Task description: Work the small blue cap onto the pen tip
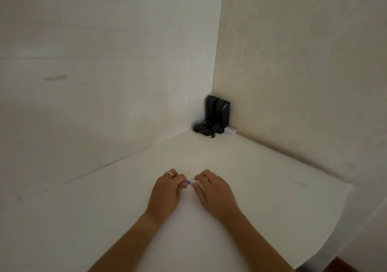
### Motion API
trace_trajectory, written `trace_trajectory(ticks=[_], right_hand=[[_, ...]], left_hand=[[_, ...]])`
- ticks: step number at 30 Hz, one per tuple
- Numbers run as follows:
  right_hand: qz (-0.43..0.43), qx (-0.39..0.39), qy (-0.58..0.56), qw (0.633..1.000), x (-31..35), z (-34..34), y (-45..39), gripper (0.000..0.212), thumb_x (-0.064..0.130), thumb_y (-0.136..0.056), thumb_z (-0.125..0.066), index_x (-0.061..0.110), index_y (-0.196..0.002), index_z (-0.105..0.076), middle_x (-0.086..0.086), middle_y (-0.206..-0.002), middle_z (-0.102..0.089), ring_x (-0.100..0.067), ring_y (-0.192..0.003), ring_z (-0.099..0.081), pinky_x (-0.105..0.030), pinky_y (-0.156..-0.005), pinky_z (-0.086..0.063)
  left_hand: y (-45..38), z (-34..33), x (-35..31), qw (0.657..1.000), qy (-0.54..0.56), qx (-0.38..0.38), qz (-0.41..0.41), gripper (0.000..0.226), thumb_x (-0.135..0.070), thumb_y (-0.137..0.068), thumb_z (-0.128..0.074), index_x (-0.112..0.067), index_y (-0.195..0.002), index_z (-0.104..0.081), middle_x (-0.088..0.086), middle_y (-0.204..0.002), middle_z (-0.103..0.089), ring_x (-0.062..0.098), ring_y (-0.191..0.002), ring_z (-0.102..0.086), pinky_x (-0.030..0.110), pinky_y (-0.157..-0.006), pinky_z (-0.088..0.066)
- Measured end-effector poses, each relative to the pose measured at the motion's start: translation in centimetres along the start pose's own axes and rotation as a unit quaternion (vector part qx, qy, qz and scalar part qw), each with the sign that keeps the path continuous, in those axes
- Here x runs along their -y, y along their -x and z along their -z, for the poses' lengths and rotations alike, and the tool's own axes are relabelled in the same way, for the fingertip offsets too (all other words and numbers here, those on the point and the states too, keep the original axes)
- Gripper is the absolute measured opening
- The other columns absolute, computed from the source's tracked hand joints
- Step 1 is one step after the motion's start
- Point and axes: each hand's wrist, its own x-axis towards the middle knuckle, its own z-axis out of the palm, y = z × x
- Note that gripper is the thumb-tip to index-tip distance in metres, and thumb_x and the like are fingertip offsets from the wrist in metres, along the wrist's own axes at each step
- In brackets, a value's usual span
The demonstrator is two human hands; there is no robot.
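Small object point(189, 182), blue at its left end and pale toward the right, sits between your two hands, just above the white tabletop point(109, 219). It is too small to identify; only a short stretch of it shows in the gap between your fingertips.

Your left hand point(166, 192) has its fingers curled, with thumb and forefinger pinched on the blue end. A ring point(170, 174) shows on one finger of that hand. Your right hand point(216, 195) is curled too, fingertips closed on the pale end of the object; how much of the object lies hidden under those fingers, I cannot tell. The two hands are close together, fingertips nearly meeting, backs turned up toward the camera. Both forearms come in from the bottom edge and angle toward each other.

The hands are near the middle of the tabletop, well apart from the far corner where two walls meet. In that corner two black upright boxes point(218, 112) stand side by side against the walls. A dark rounded item point(201, 128) with thin cords lies at their base on the left. A small white box point(230, 130) lies just beside them on the right, against the right wall. The tabletop's right edge curves round at the lower right, with a strip of brown floor point(343, 266) below it.
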Motion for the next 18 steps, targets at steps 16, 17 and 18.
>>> trace_trajectory(ticks=[16,17,18], right_hand=[[0.016,0.024,0.024,0.999,-0.38,-0.38,-0.14,0.008,0.014,-0.095,-0.059,0.019,-0.099,-0.056,0.004,-0.095,-0.054,-0.017,-0.07,-0.049,-0.027,-0.06,-0.039],[0.0,0.034,0.026,0.999,-0.31,-0.34,-0.13,0.013,0.012,-0.093,-0.06,0.02,-0.101,-0.054,0.004,-0.097,-0.053,-0.016,-0.067,-0.049,-0.025,-0.055,-0.037],[-0.013,0.04,0.03,0.999,-0.24,-0.25,-0.12,0.016,0.012,-0.092,-0.06,0.021,-0.102,-0.052,0.005,-0.097,-0.052,-0.017,-0.062,-0.048,-0.025,-0.051,-0.034]], left_hand=[[0.19,0.24,-0.07,1.0,0.005,0.002,0.001,0.033,-0.036,-0.093,-0.04,-0.024,-0.08,-0.067,-0.004,-0.077,-0.054,0.018,-0.062,-0.053,0.03,-0.059,-0.044],[0.2,0.23,-0.09,1.0,0.006,0.0,0.003,0.032,-0.036,-0.093,-0.039,-0.024,-0.08,-0.066,-0.004,-0.077,-0.054,0.018,-0.062,-0.052,0.03,-0.059,-0.045],[0.18,0.23,-0.1,1.0,0.007,-0.003,0.006,0.032,-0.037,-0.093,-0.039,-0.024,-0.08,-0.066,-0.005,-0.077,-0.054,0.017,-0.062,-0.053,0.031,-0.059,-0.046]])
